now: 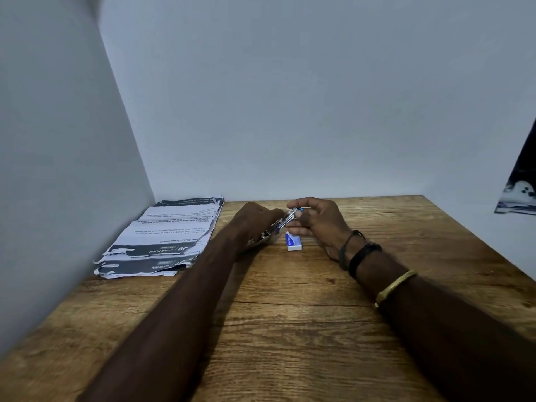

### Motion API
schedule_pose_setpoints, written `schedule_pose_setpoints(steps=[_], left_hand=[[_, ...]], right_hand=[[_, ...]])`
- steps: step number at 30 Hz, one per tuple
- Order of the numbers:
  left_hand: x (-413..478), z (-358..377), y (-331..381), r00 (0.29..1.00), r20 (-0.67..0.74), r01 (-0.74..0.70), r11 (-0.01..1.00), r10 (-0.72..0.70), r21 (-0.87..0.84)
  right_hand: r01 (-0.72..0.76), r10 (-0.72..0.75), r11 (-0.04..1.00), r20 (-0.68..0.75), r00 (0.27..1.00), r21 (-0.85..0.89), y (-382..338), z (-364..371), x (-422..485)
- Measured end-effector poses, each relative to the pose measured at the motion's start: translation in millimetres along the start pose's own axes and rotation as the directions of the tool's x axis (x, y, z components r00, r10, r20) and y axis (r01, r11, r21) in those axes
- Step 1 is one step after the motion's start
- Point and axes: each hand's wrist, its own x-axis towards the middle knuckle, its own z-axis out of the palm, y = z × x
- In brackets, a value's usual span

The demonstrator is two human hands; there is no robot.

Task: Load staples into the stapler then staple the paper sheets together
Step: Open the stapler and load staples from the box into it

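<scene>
A small metal stapler (282,223) with a blue tip is held above the wooden table (290,329), tilted up to the right. My left hand (255,220) grips its lower, near end, which is mostly hidden under the hand. My right hand (314,219) pinches its upper end between thumb and fingers. Just below the hands a small white and blue staple box (293,242) lies on the table. A stack of printed paper sheets (162,242) with torn edges lies at the back left, against the wall.
Grey walls close the table at the back and on the left. A dark object (519,184) hangs at the far right edge. Bracelets sit on my right wrist (365,256).
</scene>
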Motion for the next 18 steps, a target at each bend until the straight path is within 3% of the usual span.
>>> schedule_pose_setpoints(steps=[6,18], left_hand=[[2.8,9.2,12.1,0.995,-0.023,0.098,0.995,-0.097,0.034],[4.3,12.1,16.0,0.989,0.030,0.145,0.989,-0.146,0.038]], right_hand=[[0.000,0.001,1.000,0.023,1.000,-0.018,1.3,-2.1,-1.3],[-0.014,0.014,1.000,0.017,1.000,-0.005,-0.5,-2.9,-4.1]])
